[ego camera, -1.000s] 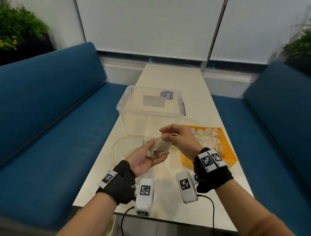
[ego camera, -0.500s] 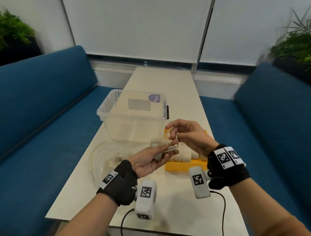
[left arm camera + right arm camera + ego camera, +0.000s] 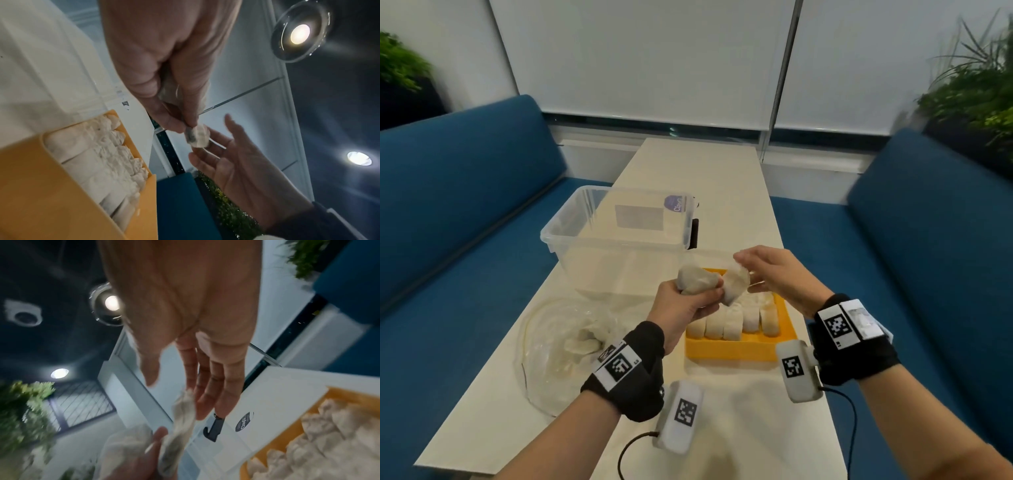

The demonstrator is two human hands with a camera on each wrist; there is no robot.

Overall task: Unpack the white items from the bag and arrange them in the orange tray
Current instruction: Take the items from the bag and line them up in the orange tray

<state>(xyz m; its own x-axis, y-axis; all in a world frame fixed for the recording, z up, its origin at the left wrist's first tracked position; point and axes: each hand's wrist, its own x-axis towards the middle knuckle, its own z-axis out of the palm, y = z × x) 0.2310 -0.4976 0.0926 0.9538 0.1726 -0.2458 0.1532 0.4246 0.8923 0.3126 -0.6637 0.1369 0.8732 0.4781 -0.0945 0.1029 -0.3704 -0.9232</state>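
My left hand (image 3: pixel 709 294) grips a crumpled translucent wrapper (image 3: pixel 697 279) above the near end of the orange tray (image 3: pixel 739 349). Its thumb and fingers (image 3: pixel 174 125) also pinch a white dumpling-like item (image 3: pixel 198 137) that sticks out to the right. My right hand (image 3: pixel 748 274) is open, with straight fingers (image 3: pixel 205 394) touching that item (image 3: pixel 185 405) and the thumb apart. Several white items (image 3: pixel 736 318) lie in rows in the tray. The clear bag (image 3: pixel 551 359) lies flat on the table to the left with white items (image 3: pixel 582 344) still inside.
A clear plastic box (image 3: pixel 616 240) stands just behind the bag and tray. The pale table (image 3: pixel 705 171) runs away between two blue sofas (image 3: pixel 448 240). Wrist camera cables (image 3: pixel 630 452) hang by the near edge.
Both hands have moved over the tray's near end. The white item now sticks out of the wrapper in my left hand. My right hand has gone from pinching to straight fingers.
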